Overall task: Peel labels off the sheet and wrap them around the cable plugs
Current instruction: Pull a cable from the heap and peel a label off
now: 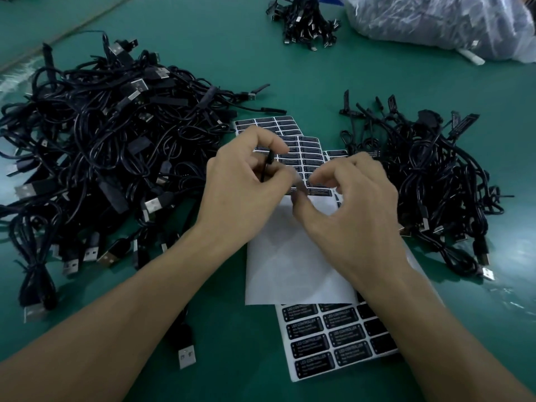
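Green table point(261, 68) lies under everything. Left hand point(246, 184) is in the middle, and its finger and thumb pinch a thin black cable point(266, 166) that stands almost straight up between them. Right hand point(353, 198) is just beside it, fingers curled, with the tips of its thumb and first finger close together next to the left hand (that spot is blurred, so one cannot tell if they hold a label). Both hands are over a label sheet point(307, 158) with rows of black labels. A white sheet point(290, 262) with no labels lies under the wrists, on top of a near sheet point(333, 338) whose labels read LED CONTROLLER. A big pile point(95, 134) of black cables with silver plugs lies to the left. A small pile point(429, 175) lies to the right, and some of its cables have black labels sticking up. Far off at the top are a bunch point(304, 21) of cables and a plastic bag point(435, 21).
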